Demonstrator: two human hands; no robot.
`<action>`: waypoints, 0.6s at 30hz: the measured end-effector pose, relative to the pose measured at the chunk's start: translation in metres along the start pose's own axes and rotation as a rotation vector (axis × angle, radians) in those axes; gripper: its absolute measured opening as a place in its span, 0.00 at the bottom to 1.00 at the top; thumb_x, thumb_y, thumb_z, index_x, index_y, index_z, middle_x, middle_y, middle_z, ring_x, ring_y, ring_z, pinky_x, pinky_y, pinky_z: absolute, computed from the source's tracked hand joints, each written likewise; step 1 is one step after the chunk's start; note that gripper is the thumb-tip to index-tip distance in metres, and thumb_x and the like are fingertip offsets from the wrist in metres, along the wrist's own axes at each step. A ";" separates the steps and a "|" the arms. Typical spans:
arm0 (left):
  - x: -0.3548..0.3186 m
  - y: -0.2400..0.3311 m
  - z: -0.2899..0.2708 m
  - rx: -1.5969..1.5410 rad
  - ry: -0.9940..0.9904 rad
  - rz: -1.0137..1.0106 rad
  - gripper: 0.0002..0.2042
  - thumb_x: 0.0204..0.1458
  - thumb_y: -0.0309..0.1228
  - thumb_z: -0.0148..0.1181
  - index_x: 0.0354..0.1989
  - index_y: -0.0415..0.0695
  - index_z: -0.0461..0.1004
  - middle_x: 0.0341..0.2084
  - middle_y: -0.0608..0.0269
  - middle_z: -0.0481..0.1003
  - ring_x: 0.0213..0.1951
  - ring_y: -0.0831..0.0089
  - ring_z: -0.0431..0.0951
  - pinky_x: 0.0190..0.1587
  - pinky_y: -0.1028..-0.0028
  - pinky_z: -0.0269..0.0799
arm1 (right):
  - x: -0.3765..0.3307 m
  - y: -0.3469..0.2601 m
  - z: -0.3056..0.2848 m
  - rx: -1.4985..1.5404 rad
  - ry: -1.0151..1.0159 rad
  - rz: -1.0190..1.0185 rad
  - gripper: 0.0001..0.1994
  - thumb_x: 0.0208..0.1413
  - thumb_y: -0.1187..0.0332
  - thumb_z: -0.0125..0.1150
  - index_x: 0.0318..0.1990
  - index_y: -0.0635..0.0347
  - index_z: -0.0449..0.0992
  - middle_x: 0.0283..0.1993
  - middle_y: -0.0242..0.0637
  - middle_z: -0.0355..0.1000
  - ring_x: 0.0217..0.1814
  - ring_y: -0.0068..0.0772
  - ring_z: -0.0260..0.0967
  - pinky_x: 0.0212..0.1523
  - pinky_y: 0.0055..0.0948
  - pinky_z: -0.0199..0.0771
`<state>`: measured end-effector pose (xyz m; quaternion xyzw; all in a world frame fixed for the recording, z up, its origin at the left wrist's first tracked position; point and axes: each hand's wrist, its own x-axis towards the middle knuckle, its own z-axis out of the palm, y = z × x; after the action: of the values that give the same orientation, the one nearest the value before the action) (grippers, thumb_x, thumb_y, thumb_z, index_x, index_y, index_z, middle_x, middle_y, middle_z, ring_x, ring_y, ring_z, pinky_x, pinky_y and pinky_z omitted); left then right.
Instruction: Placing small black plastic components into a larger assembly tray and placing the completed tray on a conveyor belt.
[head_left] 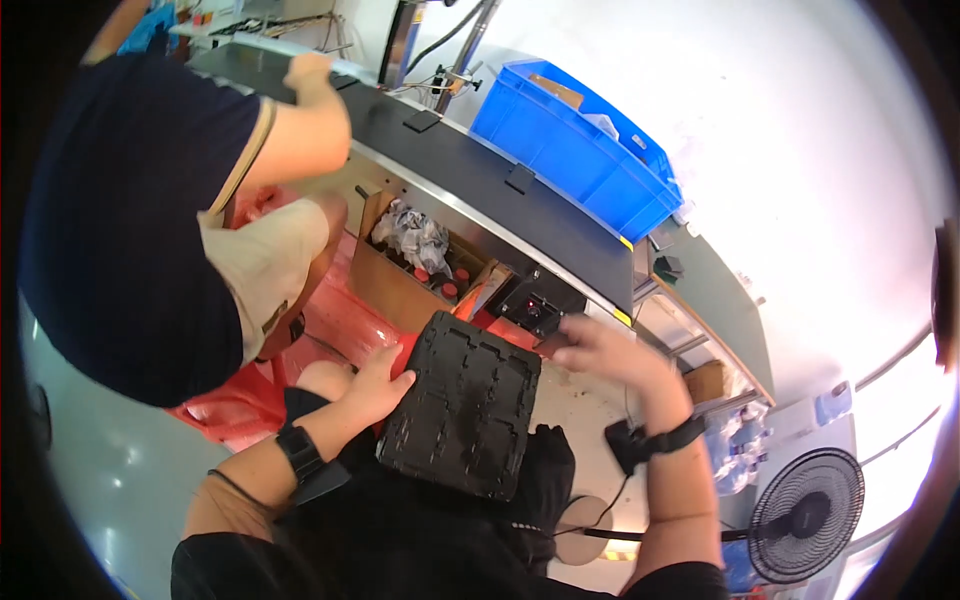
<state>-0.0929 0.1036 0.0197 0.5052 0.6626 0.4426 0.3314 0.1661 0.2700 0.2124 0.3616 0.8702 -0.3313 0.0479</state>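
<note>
A black moulded tray (462,405) with shaped recesses lies tilted across my lap, its recesses facing up. At its left edge my left hand (375,388) is closed on the rim, thumb on top and the other fingers mostly hidden. Beyond the tray's upper right corner, my right hand (605,352) is smeared by motion. A small dark patch shows by its fingertips; whether the hand holds it I cannot tell. Small flat black pieces (520,179) lie spaced along the dark conveyor belt (460,158) in front of me.
A co-worker (140,220) sits at the left, one arm over the belt. Behind the belt stands a blue crate (580,140). Below it, a cardboard box (395,285) holds crumpled plastic and red-capped bottles. A black fan (806,514) stands at right, near a side table (715,290).
</note>
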 end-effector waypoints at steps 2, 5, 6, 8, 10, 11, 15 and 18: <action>0.019 0.028 -0.029 0.059 0.088 0.235 0.23 0.52 0.31 0.54 0.54 0.32 0.62 0.53 0.41 0.64 0.58 0.50 0.62 0.60 0.64 0.57 | 0.021 -0.025 -0.043 -0.389 0.300 -0.163 0.33 0.43 0.58 0.65 0.56 0.64 0.64 0.53 0.51 0.64 0.57 0.49 0.61 0.58 0.37 0.61; 0.086 0.083 -0.066 0.072 0.099 0.424 0.19 0.52 0.30 0.56 0.52 0.36 0.65 0.48 0.47 0.66 0.54 0.56 0.65 0.58 0.66 0.59 | 0.088 -0.019 -0.092 -0.457 0.410 -0.028 0.37 0.39 0.59 0.66 0.60 0.62 0.61 0.59 0.50 0.58 0.63 0.48 0.55 0.62 0.36 0.57; 0.110 0.110 -0.071 0.118 0.127 0.444 0.19 0.52 0.31 0.56 0.51 0.37 0.65 0.48 0.50 0.67 0.52 0.59 0.66 0.55 0.68 0.62 | 0.107 -0.007 -0.108 -0.468 0.423 0.007 0.39 0.39 0.60 0.66 0.61 0.62 0.59 0.61 0.49 0.57 0.64 0.48 0.54 0.63 0.36 0.56; 0.161 0.133 -0.075 0.066 0.227 0.584 0.15 0.53 0.28 0.56 0.49 0.42 0.69 0.45 0.59 0.69 0.45 0.68 0.70 0.42 0.74 0.66 | 0.143 0.007 -0.124 -0.456 0.391 0.160 0.41 0.38 0.60 0.67 0.62 0.60 0.57 0.63 0.49 0.55 0.65 0.48 0.53 0.64 0.37 0.55; 0.208 0.146 -0.080 0.101 0.303 0.645 0.12 0.52 0.26 0.55 0.46 0.43 0.70 0.40 0.60 0.69 0.43 0.71 0.71 0.40 0.74 0.68 | 0.179 0.027 -0.129 -0.441 0.348 0.258 0.42 0.38 0.60 0.67 0.64 0.59 0.56 0.64 0.49 0.53 0.66 0.49 0.51 0.64 0.38 0.55; 0.228 0.143 -0.086 0.149 0.339 0.659 0.12 0.53 0.26 0.54 0.47 0.44 0.70 0.40 0.63 0.69 0.43 0.74 0.70 0.40 0.76 0.67 | 0.194 0.034 -0.129 -0.448 0.288 0.333 0.43 0.38 0.61 0.67 0.65 0.59 0.54 0.66 0.49 0.51 0.67 0.49 0.50 0.64 0.38 0.55; 0.315 0.133 -0.090 0.539 0.321 0.867 0.14 0.54 0.30 0.52 0.47 0.38 0.69 0.43 0.51 0.69 0.48 0.54 0.70 0.52 0.65 0.64 | 0.221 0.077 -0.140 -0.491 0.189 0.318 0.45 0.39 0.61 0.67 0.67 0.55 0.50 0.66 0.50 0.54 0.66 0.51 0.54 0.63 0.40 0.57; 0.372 0.122 -0.086 0.791 0.218 0.673 0.21 0.52 0.38 0.54 0.53 0.41 0.66 0.53 0.50 0.65 0.56 0.53 0.64 0.57 0.66 0.61 | 0.202 0.074 -0.155 -0.414 0.073 0.434 0.44 0.38 0.62 0.69 0.65 0.56 0.53 0.64 0.51 0.57 0.65 0.49 0.56 0.61 0.40 0.60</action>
<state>-0.2240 0.4521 0.1685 0.7272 0.6110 0.2908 -0.1157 0.0910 0.5243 0.2276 0.5334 0.8226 -0.1157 0.1591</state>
